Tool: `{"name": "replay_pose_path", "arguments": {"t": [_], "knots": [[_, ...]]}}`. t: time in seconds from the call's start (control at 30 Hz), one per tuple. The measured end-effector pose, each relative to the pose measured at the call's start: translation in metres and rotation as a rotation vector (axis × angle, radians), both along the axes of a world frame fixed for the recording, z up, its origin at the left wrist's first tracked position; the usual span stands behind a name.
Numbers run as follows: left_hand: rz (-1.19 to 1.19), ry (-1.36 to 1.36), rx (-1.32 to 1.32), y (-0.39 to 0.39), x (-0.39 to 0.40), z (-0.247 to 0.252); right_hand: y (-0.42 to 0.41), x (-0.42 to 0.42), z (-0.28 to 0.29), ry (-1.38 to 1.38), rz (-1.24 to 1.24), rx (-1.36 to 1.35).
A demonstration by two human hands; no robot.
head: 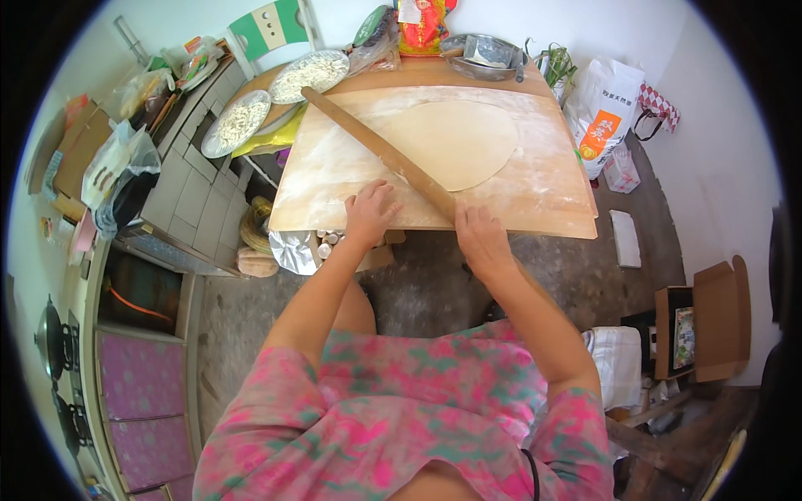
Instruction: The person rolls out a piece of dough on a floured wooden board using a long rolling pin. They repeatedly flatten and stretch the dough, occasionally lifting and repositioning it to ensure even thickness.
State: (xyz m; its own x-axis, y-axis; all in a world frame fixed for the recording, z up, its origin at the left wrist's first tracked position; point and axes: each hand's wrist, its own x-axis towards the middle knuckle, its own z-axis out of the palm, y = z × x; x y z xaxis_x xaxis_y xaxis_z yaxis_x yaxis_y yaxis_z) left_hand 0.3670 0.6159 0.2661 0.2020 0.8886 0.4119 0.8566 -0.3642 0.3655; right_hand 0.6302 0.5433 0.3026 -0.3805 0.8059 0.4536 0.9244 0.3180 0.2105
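Note:
A long wooden rolling pin (376,145) lies slantwise over a floured wooden board (326,194), its far end towards the upper left. My right hand (482,238) grips the pin's near end at the board's front edge. Left of the pin, my left hand (371,211) rests over the front of the board, fingers spread and holding nothing. A large, thin, roughly round sheet of dough (460,144) lies flat on the board. The pin runs along the lower left side of this sheet and overlaps its edge.
Two plates (210,145) of cut noodles stand left of the board. Behind it are a metal bowl (501,74) with a cleaver (487,53) on it and a red bag (425,28). A white flour sack (604,113) stands at right. A carton of eggs (376,258) sits below the board.

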Motion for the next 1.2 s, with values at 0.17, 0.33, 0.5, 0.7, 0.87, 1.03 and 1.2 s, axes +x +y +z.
{"name": "replay_pose_path", "arguments": {"t": [0.17,0.33,0.5,0.7,0.87,1.03,1.2], "knots": [[0.084,-0.181,-0.009,0.002,-0.022,-0.013,-0.007,-0.007,0.018,-0.132,-0.144,0.170],[-0.018,-0.459,-0.149,0.001,-0.005,0.001,-0.003,-0.012,0.006,-0.179,-0.212,0.136],[0.063,-0.673,-0.309,-0.011,-0.006,0.018,-0.012,-0.018,0.007,-0.205,-0.190,0.070],[0.080,-0.773,-0.361,-0.026,-0.041,0.010,-0.018,-0.037,0.029,-0.144,-0.222,-0.062],[0.095,-0.911,-0.454,-0.044,-0.044,0.014,-0.002,-0.049,0.032,-0.055,-0.433,0.028],[0.082,-0.944,-0.489,-0.059,-0.060,0.020,-0.011,-0.074,0.057,-0.109,-0.303,0.127],[0.048,-1.000,-0.506,-0.076,-0.060,0.036,-0.018,-0.060,0.102,-0.026,-0.366,-0.103]]}}
